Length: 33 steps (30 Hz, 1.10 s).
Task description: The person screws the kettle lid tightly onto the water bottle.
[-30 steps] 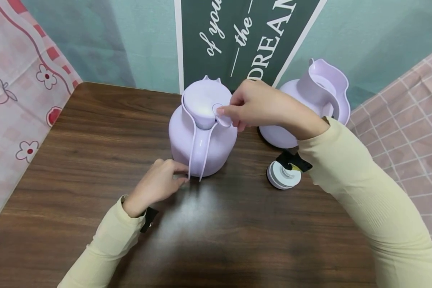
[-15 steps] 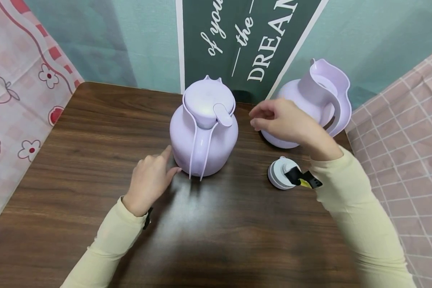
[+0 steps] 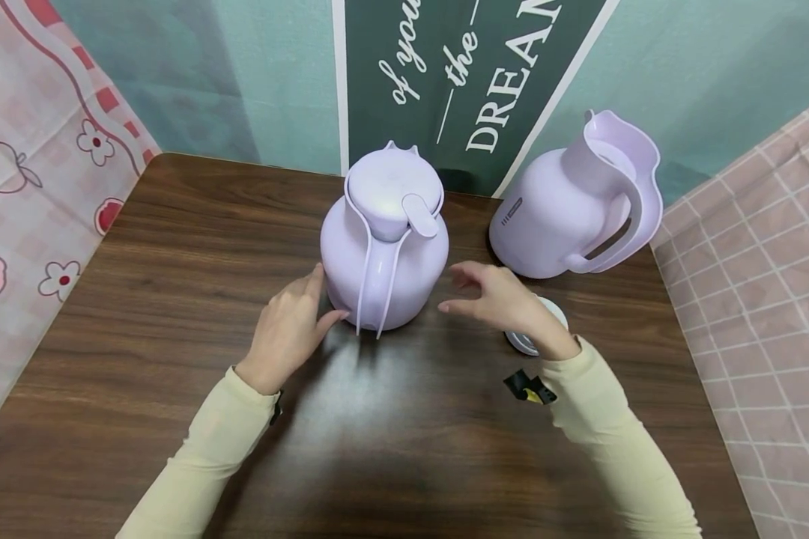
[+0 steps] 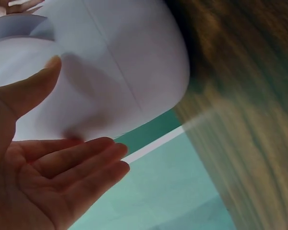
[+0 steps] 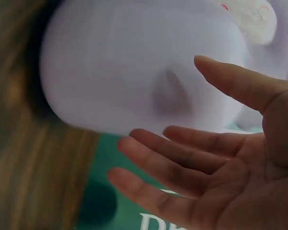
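A lilac thermos jug with its lid seated in the top stands upright at the back of the table, its handle pointing toward me. Beside its lower left side is my left hand, fingers extended and thumb spread; the left wrist view has the index finger close against the jug, though contact is unclear. My right hand hovers just right of the jug, fingers loosely spread and holding nothing. In the right wrist view a gap separates the thumb from the fingers before the jug's wall.
A second lilac jug, its top uncovered, stands at the back right near the grid-patterned cloth. A round white-and-grey stopper lies on the wooden table, partly hidden by my right hand. A lettered banner hangs behind.
My right hand has let go of the lid's tab, swung right, then come down beside the jug's right side. My left hand has moved from the handle's lower end to the jug's left side.
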Available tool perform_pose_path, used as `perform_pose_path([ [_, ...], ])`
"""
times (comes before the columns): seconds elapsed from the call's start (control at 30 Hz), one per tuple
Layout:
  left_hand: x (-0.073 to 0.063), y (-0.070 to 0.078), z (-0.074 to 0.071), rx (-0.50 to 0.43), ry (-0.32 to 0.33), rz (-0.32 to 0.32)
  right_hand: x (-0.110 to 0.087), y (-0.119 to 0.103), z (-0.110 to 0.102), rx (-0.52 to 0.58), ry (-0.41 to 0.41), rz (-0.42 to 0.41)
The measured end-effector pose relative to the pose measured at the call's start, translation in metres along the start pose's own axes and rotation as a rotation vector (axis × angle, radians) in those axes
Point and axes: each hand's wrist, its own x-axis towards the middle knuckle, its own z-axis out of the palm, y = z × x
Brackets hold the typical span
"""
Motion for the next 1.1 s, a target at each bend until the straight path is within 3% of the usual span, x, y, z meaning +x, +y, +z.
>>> perform_pose_path([
  [0.37, 0.000, -0.005, 0.008, 0.013, -0.003, 0.008, 0.005, 0.001, 0.036, 0.073, 0.050, 0.088],
  [0.63, 0.000, -0.006, 0.012, 0.010, -0.067, -0.025, 0.013, 0.004, 0.048, 0.010, 0.082, 0.080],
  [1.1, 0.005, -0.005, 0.017, 0.020, -0.027, -0.004, 0.016, -0.006, 0.049, -0.133, 0.143, 0.078],
])
